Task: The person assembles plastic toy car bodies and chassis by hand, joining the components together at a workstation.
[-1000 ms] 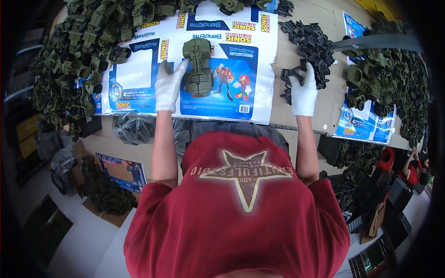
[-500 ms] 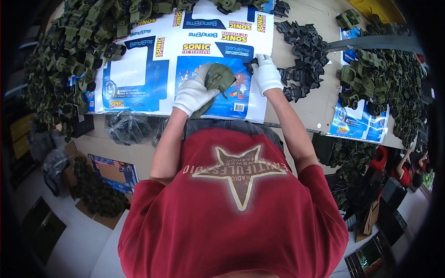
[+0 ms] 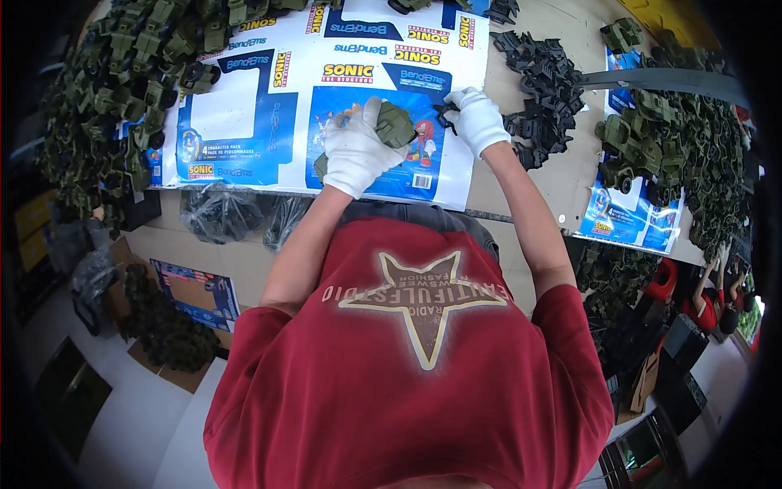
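Observation:
My white-gloved left hand (image 3: 358, 151) is wrapped round an olive-green toy vehicle (image 3: 396, 125), whose boxy body shows beyond my fingertips. A bit of green also peeks out at the left edge of that hand. To its right, my gloved right hand (image 3: 479, 122) pinches a small black plastic part (image 3: 445, 115), held apart from the vehicle. Both hands are over a printed cardboard sheet (image 3: 236, 106) on the table. Just right of my right hand lies a long heap of similar black plastic parts (image 3: 544, 98).
Green toy vehicles (image 3: 134, 77) are heaped at the left, with more of them (image 3: 652, 122) at the right beyond a grey metal bar (image 3: 660, 79). Clear plastic bags (image 3: 220, 216) hang under the table's near edge. At lower left stands an open carton (image 3: 171, 334) of green pieces.
My left hand has turned over the vehicle, covering more of it, and shifted slightly right. My right hand has moved a little right, bringing the black part more into sight.

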A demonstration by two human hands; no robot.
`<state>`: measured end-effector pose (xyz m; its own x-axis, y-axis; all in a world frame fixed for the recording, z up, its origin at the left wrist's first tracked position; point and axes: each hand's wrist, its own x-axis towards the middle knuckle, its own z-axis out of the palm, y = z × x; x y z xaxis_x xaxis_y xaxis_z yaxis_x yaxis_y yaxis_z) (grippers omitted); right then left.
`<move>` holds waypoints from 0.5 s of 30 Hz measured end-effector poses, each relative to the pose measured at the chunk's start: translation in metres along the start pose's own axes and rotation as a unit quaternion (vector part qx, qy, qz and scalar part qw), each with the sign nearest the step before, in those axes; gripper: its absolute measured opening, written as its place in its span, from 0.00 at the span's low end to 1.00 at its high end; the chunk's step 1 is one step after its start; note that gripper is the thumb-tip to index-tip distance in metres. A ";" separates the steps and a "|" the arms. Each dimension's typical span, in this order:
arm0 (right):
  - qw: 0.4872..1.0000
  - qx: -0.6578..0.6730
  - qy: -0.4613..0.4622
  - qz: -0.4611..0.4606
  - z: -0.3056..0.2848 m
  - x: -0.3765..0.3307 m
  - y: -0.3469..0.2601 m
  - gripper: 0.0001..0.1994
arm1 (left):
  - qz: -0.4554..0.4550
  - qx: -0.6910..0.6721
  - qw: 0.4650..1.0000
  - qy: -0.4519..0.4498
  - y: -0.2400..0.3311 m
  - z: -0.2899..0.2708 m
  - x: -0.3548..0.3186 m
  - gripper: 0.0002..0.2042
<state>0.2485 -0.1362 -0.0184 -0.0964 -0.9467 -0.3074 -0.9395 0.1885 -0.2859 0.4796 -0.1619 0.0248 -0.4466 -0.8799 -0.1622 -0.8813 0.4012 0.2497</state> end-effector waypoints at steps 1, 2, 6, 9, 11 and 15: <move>0.999 0.034 0.012 0.024 0.001 -0.001 0.001 0.16 | 0.001 0.001 1.000 -0.001 -0.001 0.002 0.000 0.48; 0.999 0.037 0.012 0.025 0.002 -0.001 0.001 0.16 | 0.003 -0.013 1.000 -0.026 0.000 -0.002 0.000 0.49; 0.994 0.070 0.072 0.035 -0.001 -0.003 -0.003 0.12 | 0.006 -0.089 0.994 -0.064 -0.001 -0.001 -0.004 0.53; 0.978 0.051 0.195 -0.055 0.003 -0.012 -0.001 0.10 | 0.003 -0.044 0.998 -0.053 -0.007 -0.001 -0.003 0.58; 0.965 -0.020 0.217 -0.148 0.015 -0.023 0.004 0.16 | -0.030 -0.052 0.995 -0.085 -0.010 -0.009 -0.005 0.59; 0.980 -0.013 0.123 -0.157 -0.020 -0.055 -0.031 0.39 | -0.081 -0.076 0.989 -0.095 -0.016 -0.016 -0.019 0.60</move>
<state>0.2762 -0.0956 0.0253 0.1248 -0.9920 0.0214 -0.9437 -0.1253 -0.3063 0.5049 -0.1553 0.0393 -0.3358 -0.8599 -0.3844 -0.9166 0.2043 0.3436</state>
